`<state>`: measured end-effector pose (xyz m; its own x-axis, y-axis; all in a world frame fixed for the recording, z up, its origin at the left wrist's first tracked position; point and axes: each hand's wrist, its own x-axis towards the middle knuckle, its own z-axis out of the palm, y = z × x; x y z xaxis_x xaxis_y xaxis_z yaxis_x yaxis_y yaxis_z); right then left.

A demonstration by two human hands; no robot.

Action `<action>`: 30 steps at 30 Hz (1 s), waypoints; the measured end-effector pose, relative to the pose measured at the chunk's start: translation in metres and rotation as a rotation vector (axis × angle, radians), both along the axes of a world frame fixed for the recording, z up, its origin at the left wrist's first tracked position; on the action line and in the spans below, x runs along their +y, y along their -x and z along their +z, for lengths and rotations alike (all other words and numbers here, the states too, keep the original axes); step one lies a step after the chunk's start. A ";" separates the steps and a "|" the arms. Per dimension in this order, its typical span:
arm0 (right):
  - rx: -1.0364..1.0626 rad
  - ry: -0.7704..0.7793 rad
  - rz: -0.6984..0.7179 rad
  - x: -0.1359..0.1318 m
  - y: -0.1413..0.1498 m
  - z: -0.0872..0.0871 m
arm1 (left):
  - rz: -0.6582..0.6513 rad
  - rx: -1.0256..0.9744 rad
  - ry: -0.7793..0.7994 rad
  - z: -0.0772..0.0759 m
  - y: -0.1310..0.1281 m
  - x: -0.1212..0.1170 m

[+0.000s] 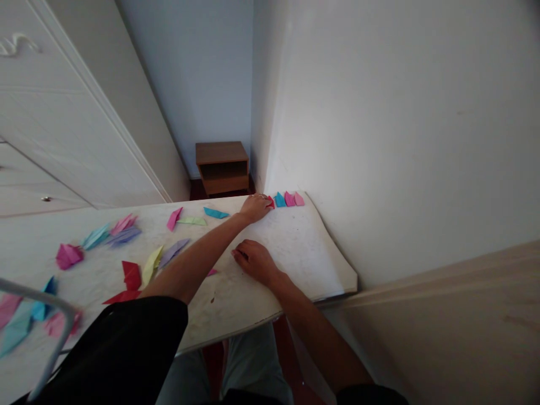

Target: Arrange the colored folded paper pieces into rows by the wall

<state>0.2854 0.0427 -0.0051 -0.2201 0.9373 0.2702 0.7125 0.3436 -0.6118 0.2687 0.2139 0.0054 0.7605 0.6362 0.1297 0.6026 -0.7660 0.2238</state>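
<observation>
At the far edge of the white table (291, 242), my left hand (255, 208) is closed with its fingertips on a small red folded paper piece (270, 202). That piece stands at the left end of a short row, beside a blue folded piece (280, 199), a magenta one (289, 199) and a pink one (299, 199). My right hand (256, 260) rests on the tabletop nearer me, fingers loosely curled, with a gap by the thumb and nothing visible in it. A blue folded paper (216, 213) lies left of my left hand.
Several more folded papers lie across the table's left side, among them a red one (131, 275), a yellow one (152, 265) and a purple one (174, 252). A grey metal bar (54, 304) crosses the lower left. Walls and a wooden nightstand (223, 163) stand beyond.
</observation>
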 end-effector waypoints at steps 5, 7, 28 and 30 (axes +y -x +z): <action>-0.012 0.005 0.010 0.000 0.000 0.002 | 0.028 -0.018 -0.011 -0.001 -0.006 -0.002; -0.015 0.003 0.012 0.000 0.000 0.002 | 0.024 -0.025 -0.022 -0.001 -0.005 -0.002; 0.019 -0.048 0.028 0.001 -0.004 -0.006 | 0.210 -0.444 0.010 0.025 0.044 -0.012; 0.046 -0.049 0.037 0.001 -0.004 -0.008 | 0.256 -0.509 0.041 0.036 0.055 -0.028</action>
<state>0.2898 0.0437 -0.0127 -0.2409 0.9141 0.3261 0.6705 0.3996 -0.6251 0.2139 0.1860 0.0419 0.4298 0.8042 0.4105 0.5764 -0.5943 0.5609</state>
